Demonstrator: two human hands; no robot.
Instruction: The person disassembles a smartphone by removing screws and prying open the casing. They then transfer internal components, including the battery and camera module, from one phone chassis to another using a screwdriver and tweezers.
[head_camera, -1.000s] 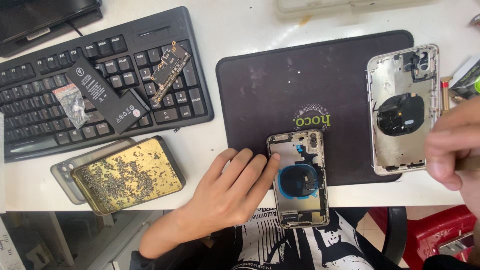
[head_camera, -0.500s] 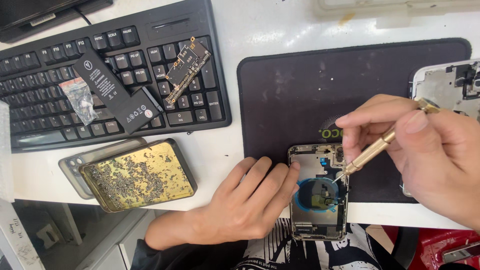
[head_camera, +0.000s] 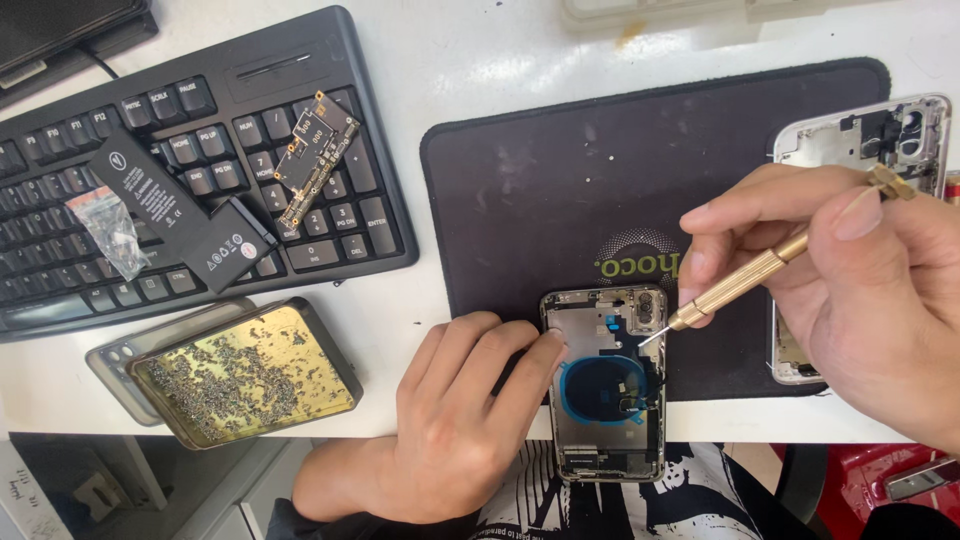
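Now two phone housings, one screwdriver.

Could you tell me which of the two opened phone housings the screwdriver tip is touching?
It is the near phone housing, hanging over the table edge, steadied by the left hand. The right hand holds the brass screwdriver. The other housing lies untouched behind that hand.

Bright, even daylight-type light, no hard src visible. White tabletop near blown out at top edge. Soft shadows under hands, short, falling down-left. Mild glare on brass tray w/ screws & on silver phone frame. Focus sharp centre; slight softness at right hand. Wide-angle bend at edges, keyboard skewed.
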